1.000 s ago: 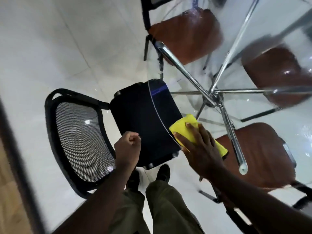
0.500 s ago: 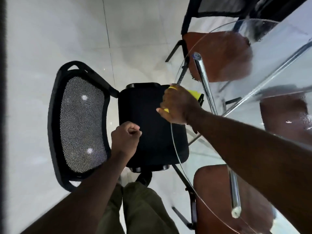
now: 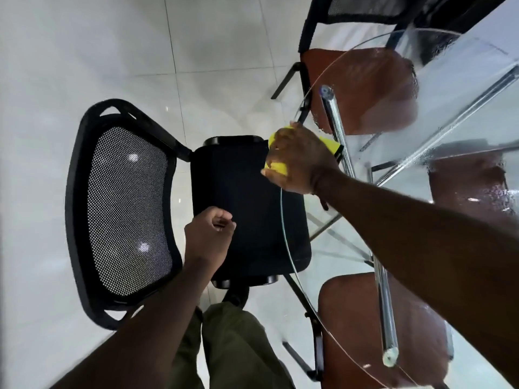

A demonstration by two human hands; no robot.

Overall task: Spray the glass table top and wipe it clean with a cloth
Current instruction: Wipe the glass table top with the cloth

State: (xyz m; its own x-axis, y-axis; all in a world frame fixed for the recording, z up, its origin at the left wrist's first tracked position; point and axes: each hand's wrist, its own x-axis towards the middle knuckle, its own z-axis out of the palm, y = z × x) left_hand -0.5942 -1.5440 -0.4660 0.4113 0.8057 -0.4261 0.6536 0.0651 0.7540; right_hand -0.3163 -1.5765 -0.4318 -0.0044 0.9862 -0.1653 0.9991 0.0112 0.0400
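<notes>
Shifting the right hand (image 3: 300,161) and the yellow cloth (image 3: 276,168) along the rim of the glass table top (image 3: 449,88): one second ago pressing the cloth flat on the nearer part of the edge with fingers extended; now working further along the curve, above the far corner of the black chair (image 3: 126,209) seat. Curling fingers and thumb round the cloth, gripping it at the rim, with yellow showing below the fingertips and behind the knuckles. Holding almost the same station as half a second ago. Keeping the cloth just beside the chrome leg (image 3: 337,127) under the glass. Keeping the left hand (image 3: 209,234) as a closed fist above the seat, towards the backrest side, clear of the glass, holding nothing, as at both earlier moments. Showing droplets and wet streaks on the glass beyond the cloth, over the far brown chair seat (image 3: 373,88). Standing on the white tiled floor (image 3: 84,51), with olive trousers (image 3: 233,346) at bottom centre.
</notes>
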